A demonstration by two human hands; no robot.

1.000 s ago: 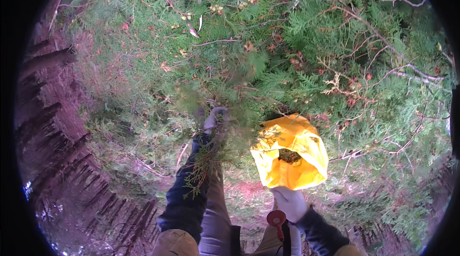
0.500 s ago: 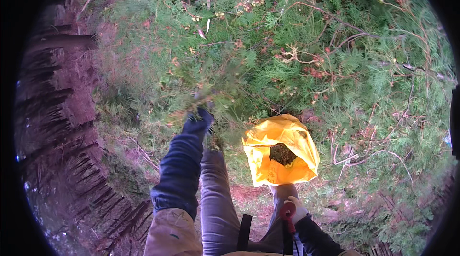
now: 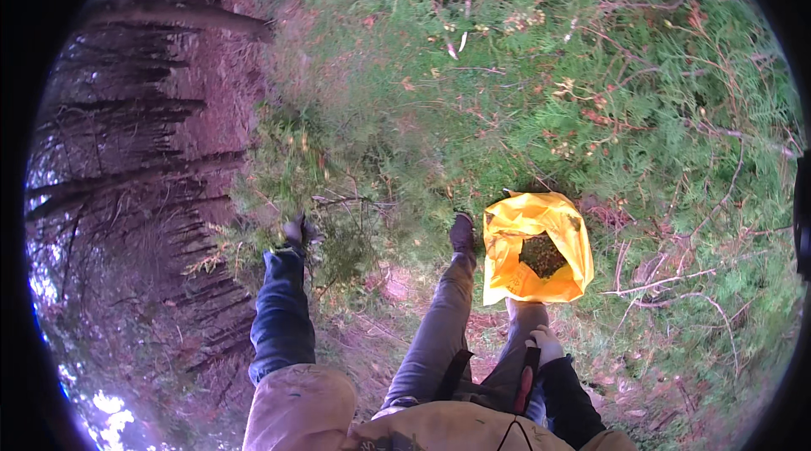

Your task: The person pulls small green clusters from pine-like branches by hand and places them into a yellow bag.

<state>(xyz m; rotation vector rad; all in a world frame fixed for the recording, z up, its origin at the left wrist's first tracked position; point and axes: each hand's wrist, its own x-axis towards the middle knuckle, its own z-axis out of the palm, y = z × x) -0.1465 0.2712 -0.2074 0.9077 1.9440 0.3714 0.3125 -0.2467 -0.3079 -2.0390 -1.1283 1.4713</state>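
Observation:
My left hand, at the end of a dark blue sleeve, is closed around a leafy conifer branch out to the left. Blur and foliage partly hide its fingers. My right hand rests on my right thigh near the knee, its fingers laid over the trouser leg. Just beside it hangs a red object on a dark strap; its kind is unclear. Beyond my right knee stands a yellow bag with its mouth wide apart. Inside lies a heap of small brownish-green bits, too small to name.
Cut or fallen conifer boughs with small cones cover the ground ahead and right. Bare twigs stick out right of the bag. Tree trunks and reddish soil lie left. My dark shoe stands left of the bag.
My left hand has swung left with the branch, away from the bag. The view has turned, so the bag appears farther right. My right hand stays at the thigh, the red object now lower beside it.

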